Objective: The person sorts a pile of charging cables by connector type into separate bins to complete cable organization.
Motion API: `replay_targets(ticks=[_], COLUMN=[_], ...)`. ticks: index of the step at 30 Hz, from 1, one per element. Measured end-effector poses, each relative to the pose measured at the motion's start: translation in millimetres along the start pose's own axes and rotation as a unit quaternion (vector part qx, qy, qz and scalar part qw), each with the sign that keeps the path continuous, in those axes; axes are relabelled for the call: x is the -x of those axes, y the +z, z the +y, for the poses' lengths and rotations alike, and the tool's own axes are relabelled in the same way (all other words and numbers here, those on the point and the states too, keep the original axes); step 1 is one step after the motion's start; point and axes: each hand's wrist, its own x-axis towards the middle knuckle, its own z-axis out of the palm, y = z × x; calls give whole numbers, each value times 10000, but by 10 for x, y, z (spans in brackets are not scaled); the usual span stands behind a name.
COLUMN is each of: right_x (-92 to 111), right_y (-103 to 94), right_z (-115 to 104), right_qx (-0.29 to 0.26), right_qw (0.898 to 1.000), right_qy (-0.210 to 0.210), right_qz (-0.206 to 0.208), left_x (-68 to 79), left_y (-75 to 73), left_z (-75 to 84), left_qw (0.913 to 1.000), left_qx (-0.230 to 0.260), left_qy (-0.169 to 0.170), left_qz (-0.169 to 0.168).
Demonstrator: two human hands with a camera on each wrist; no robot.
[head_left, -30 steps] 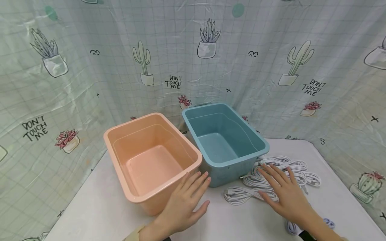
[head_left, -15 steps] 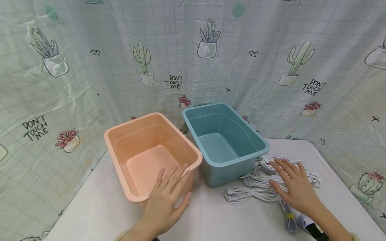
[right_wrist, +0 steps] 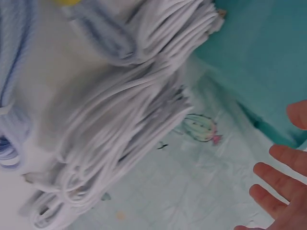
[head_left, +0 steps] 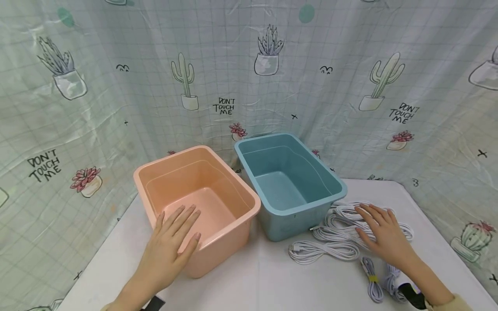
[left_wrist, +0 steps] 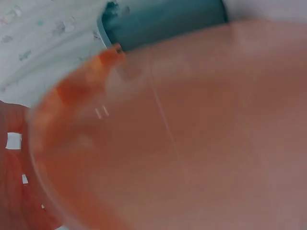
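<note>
Head view: two bare hands reach over a white counter [head_left: 272,278], well apart, each with straight fingers and the thumb held away; both are empty. The left hand [head_left: 165,250] is spread above the near edge of a peach tub [head_left: 223,250], its fingertips over the tub's interior; whether it touches the rim, I cannot tell. A blue tub [head_left: 297,222] stands between the hands, farther back, just beside the peach one.

Several coiled white cables [head_left: 338,233] lie under and to the left of the right hand [head_left: 385,237], along the blue tub's side. Its fingers are relaxed and slightly apart; the right wrist view shows them clear of the coils. Nearer the person, below the right hand, lie two lilac cables [head_left: 372,283], one bound with a yellow tie [head_left: 373,278].

Beyond both hands hangs a curtain [head_left: 155,86] printed with potted cacti and "Don't touch me". The left wrist view is blurred, mostly filled by the peach tub.
</note>
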Motion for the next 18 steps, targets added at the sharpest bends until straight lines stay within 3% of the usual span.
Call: replay_targets(ticks=[8, 18], right_x=[40, -9], right_y=[100, 183], right_z=[168, 334], right_qx=[27, 151], right_qw=[9999, 9990], right_qy=[-26, -406], right_qz=[-130, -93], left_x=[-106, -299], left_y=[-174, -126], left_z=[-439, -956], left_qw=[9997, 9990], left_qx=[83, 378], left_qy=[-193, -98], left_qz=[-85, -199])
